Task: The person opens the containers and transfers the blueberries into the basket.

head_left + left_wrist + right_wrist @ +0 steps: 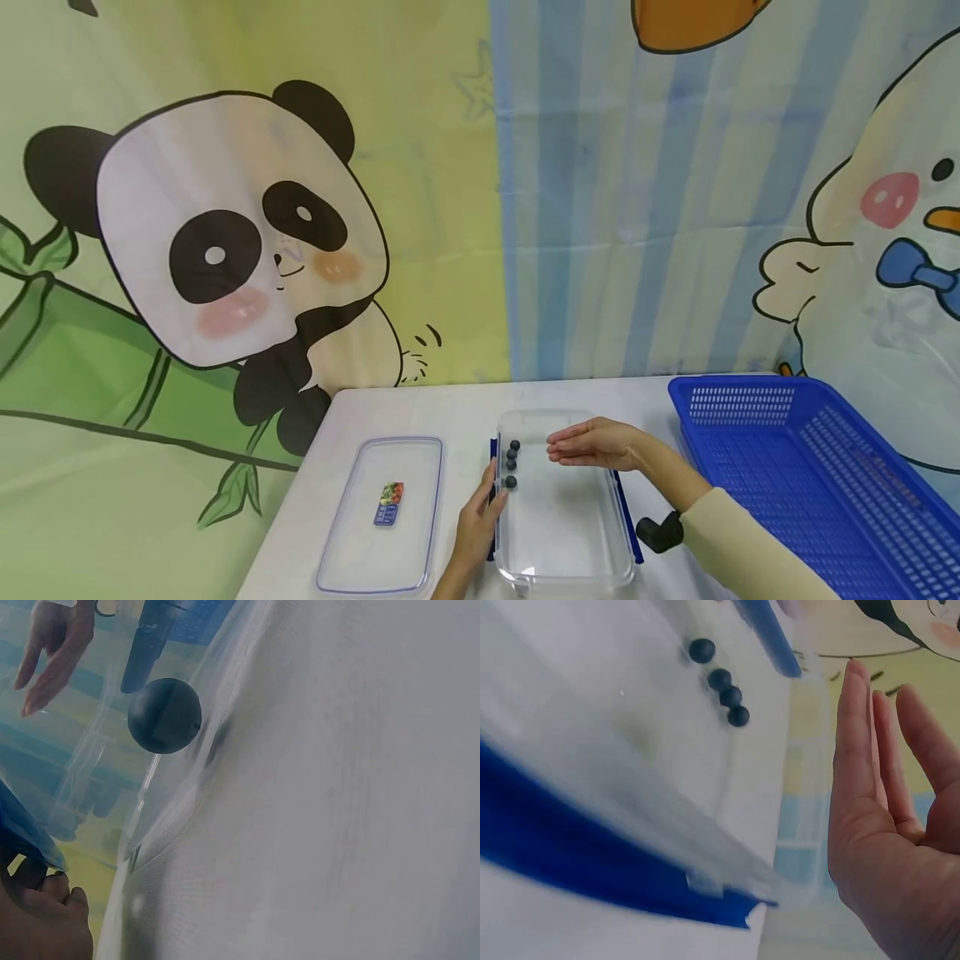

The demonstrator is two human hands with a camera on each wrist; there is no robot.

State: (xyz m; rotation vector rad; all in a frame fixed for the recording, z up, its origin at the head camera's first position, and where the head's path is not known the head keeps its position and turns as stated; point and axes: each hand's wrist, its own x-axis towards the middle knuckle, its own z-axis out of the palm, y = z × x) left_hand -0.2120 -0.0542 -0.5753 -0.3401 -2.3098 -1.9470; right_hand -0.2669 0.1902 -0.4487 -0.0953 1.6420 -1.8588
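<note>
A clear plastic storage box (562, 529) with blue side latches stands on the table. Several small dark blue balls (511, 482) lie in a row along its left wall; in the right wrist view the balls (720, 679) are close together. My left hand (476, 523) holds the box's left side; in the left wrist view its curled fingers (56, 889) are at a blue latch (26, 832). Over the box, my right hand (596, 444) is held with fingers straight and nothing in them, apart from the balls. One ball (165, 716) shows large through the clear wall.
A clear lid (345, 558) with a printed label (388, 504) lies on the table left of the box. On the right sits a large blue plastic basket (787, 483). A cartoon curtain (435, 208) hangs behind the white table (292, 533).
</note>
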